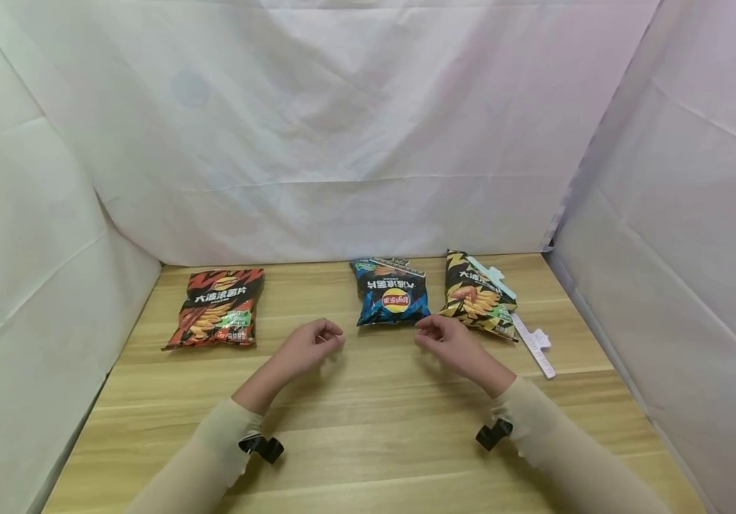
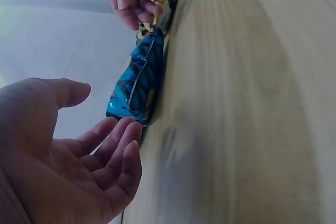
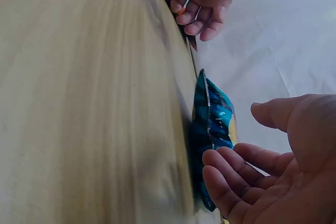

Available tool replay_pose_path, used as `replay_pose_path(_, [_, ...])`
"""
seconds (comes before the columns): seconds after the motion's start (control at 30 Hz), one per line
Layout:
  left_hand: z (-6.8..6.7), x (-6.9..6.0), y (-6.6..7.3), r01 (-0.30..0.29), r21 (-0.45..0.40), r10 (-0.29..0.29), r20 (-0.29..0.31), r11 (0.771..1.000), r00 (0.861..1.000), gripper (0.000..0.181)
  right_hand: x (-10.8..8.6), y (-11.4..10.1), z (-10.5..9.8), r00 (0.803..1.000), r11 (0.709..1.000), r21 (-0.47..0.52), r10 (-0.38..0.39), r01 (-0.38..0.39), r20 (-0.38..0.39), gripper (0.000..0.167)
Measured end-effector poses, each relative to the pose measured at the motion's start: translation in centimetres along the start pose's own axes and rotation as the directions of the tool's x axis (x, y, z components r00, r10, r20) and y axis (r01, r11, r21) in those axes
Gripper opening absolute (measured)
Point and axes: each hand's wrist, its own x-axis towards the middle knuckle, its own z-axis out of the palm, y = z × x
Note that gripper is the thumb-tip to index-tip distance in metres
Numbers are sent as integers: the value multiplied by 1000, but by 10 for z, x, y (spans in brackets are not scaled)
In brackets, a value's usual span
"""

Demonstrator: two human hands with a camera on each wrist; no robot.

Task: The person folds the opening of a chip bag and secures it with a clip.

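Note:
My left hand [image 1: 311,344] hovers over the table with loosely bent fingers and holds nothing, left of and nearer than the blue chip bag [image 1: 393,293]. My right hand [image 1: 447,343], also empty and relaxed, is by that bag's lower right corner; in the head view I cannot tell whether it touches. A dark clip [image 1: 398,266] lies across the blue bag's far edge. The yellow-black bag [image 1: 475,296] lies just beyond the right hand, with a pale green clip [image 1: 492,277] along its right side. In the left wrist view the blue bag [image 2: 137,77] appears past the left fingertips.
A red chip bag [image 1: 216,308] lies at the left of the wooden table [image 1: 368,442]. A white clip [image 1: 535,346] lies right of the yellow-black bag. White cloth walls [image 1: 342,128] stand behind and at both sides.

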Motion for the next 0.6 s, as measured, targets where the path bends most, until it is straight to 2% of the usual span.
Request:
replay_pose_path(0.2, [3, -9, -9, 2, -29, -1, 36, 1000, 999, 25, -3, 4, 8, 999, 999, 48, 2, -4, 44, 31])
replay_pose_path(0.43, [6, -11, -12, -4, -49, 6, 38, 999, 999, 25, -6, 6, 10, 999, 998, 65, 8, -11, 50, 34])
replay_pose_path(0.6, [-3, -16, -13, -15, -56, 17, 40, 998, 999, 28, -8, 5, 9, 998, 998, 60, 7, -10, 62, 36])
